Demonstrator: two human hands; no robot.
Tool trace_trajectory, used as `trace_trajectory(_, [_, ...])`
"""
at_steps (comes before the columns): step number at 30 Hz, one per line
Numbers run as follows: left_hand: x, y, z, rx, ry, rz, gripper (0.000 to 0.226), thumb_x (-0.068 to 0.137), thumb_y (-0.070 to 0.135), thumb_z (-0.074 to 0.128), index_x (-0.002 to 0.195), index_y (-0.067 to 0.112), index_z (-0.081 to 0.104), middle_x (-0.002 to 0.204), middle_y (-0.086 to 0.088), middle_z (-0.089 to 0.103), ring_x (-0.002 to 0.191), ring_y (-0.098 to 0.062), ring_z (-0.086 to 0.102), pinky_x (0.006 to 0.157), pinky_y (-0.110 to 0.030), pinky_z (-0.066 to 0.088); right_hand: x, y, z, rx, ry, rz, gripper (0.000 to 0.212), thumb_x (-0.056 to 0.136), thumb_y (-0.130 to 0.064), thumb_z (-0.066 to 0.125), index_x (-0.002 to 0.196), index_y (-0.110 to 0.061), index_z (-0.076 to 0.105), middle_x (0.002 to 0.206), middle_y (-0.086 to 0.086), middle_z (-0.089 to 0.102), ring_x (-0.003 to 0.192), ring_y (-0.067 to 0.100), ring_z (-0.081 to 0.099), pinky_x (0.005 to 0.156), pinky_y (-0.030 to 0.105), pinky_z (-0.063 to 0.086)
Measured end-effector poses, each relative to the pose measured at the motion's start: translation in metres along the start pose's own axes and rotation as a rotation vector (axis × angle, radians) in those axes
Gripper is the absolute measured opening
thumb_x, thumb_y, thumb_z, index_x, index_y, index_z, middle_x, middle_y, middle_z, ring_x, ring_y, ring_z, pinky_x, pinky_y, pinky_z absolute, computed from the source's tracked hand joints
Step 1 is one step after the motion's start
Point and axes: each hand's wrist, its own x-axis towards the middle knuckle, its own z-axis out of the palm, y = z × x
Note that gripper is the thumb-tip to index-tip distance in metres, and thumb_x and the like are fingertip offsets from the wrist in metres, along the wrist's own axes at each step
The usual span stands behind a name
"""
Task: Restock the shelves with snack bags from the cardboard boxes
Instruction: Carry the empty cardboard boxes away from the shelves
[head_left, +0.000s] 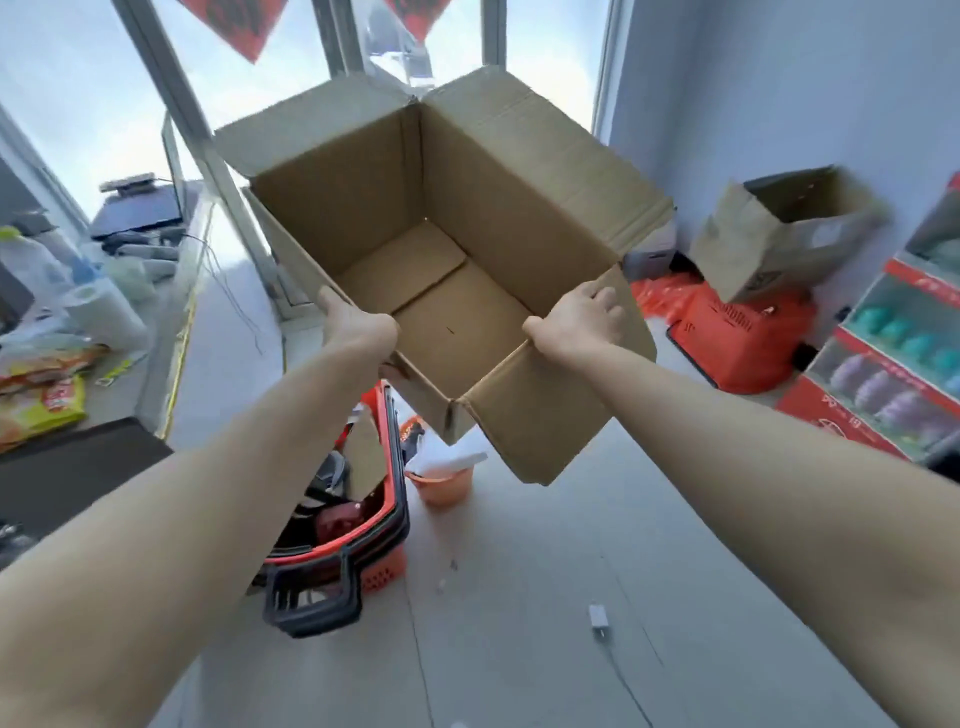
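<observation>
I hold a brown cardboard box in the air in front of me, tilted so that I look into it; nothing lies inside and its flaps hang open. My left hand grips the near left rim, fingers hidden under the wall. My right hand clasps the near right rim by the flap. Yellow and orange snack bags lie on the counter at far left. A shelf with red edge strips and rows of packaged goods stands at far right.
Below the box sits a red shopping basket with black handles, and beside it a small orange bucket. A second open cardboard box rests on stacked red baskets at right. A small white adapter lies on the floor.
</observation>
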Motion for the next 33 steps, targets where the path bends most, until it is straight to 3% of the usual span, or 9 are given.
trace_trajectory(4, [0.024,0.03,0.054,-0.08,-0.189,-0.051,0.053,0.089,-0.002,0.043,0.135,0.015,0.025,0.111,-0.009,0.043,0.074,-0.027,0.053,0.057,-0.047,0.058,0.038,0.023,-0.006,-0.029,0.068,0.147,0.091,0.085,-0.043,0.058,0.147,0.006,0.013,0.152,0.023,0.019,0.139,0.037,0.024,0.113,0.038,0.023])
trace_trajectory(7, [0.035,0.047,0.096,-0.024,-0.317,-0.042,0.062,0.089,-0.006,0.04,0.141,0.018,0.019,0.118,-0.011,0.037,0.061,-0.028,0.052,0.038,-0.042,0.052,0.068,0.044,-0.012,-0.037,0.104,0.251,0.092,0.085,-0.043,0.06,0.148,0.005,0.012,0.153,0.022,0.018,0.139,0.037,0.024,0.113,0.038,0.023])
trace_trajectory(13, [0.067,0.08,0.185,0.058,-0.443,-0.019,0.07,0.087,-0.008,0.043,0.144,0.022,0.015,0.136,-0.014,0.035,0.053,-0.035,0.058,0.057,-0.048,0.059,0.146,0.087,-0.016,-0.061,0.137,0.378,0.092,0.084,-0.043,0.06,0.147,0.006,0.014,0.152,0.021,0.021,0.137,0.036,0.028,0.111,0.036,0.026])
trace_trajectory(17, [0.102,0.103,0.237,0.075,-0.462,-0.081,0.051,0.094,0.002,0.041,0.14,0.018,0.023,0.121,-0.001,0.043,0.048,-0.034,0.061,0.037,-0.039,0.054,0.206,0.104,-0.015,-0.063,0.111,0.397,0.09,0.084,-0.044,0.059,0.146,0.006,0.017,0.15,0.021,0.024,0.136,0.034,0.03,0.11,0.035,0.027])
trace_trajectory(21, [0.131,0.123,0.281,0.13,-0.487,-0.025,0.073,0.089,-0.005,0.045,0.146,0.023,0.01,0.119,-0.002,0.033,0.051,-0.033,0.059,0.058,-0.045,0.06,0.261,0.113,-0.014,-0.049,0.093,0.421,0.09,0.084,-0.043,0.061,0.146,0.004,0.017,0.148,0.019,0.026,0.135,0.034,0.031,0.108,0.037,0.03])
trace_trajectory(27, [0.175,0.159,0.342,0.128,-0.496,-0.062,0.076,0.089,-0.009,0.043,0.148,0.024,0.007,0.144,-0.011,0.031,0.03,-0.031,0.055,0.065,-0.049,0.059,0.346,0.121,-0.014,-0.038,0.061,0.456,0.092,0.084,-0.043,0.062,0.148,0.001,0.015,0.153,0.017,0.02,0.138,0.033,0.027,0.111,0.038,0.027])
trace_trajectory(30, [0.206,0.176,0.376,0.132,-0.532,-0.073,0.064,0.093,-0.003,0.041,0.147,0.016,0.012,0.133,-0.003,0.039,0.064,-0.038,0.064,0.051,-0.043,0.058,0.395,0.123,-0.013,-0.037,0.054,0.466,0.094,0.084,-0.044,0.063,0.149,0.001,0.013,0.154,0.017,0.018,0.139,0.033,0.026,0.112,0.039,0.026])
trace_trajectory(32, [0.23,0.188,0.4,0.115,-0.54,-0.117,0.059,0.095,0.0,0.04,0.147,0.014,0.014,0.126,-0.003,0.039,0.088,-0.042,0.064,0.053,-0.04,0.057,0.428,0.123,-0.01,-0.045,0.053,0.474,0.095,0.083,-0.044,0.063,0.149,0.001,0.013,0.155,0.016,0.018,0.139,0.034,0.026,0.112,0.04,0.026])
trace_trajectory(33, [0.242,0.194,0.412,0.127,-0.539,-0.136,0.063,0.095,-0.001,0.039,0.147,0.017,0.01,0.128,-0.005,0.037,0.089,-0.044,0.064,0.056,-0.041,0.057,0.445,0.123,-0.008,-0.047,0.051,0.478,0.095,0.083,-0.044,0.063,0.149,0.001,0.012,0.154,0.016,0.019,0.139,0.034,0.026,0.111,0.04,0.026])
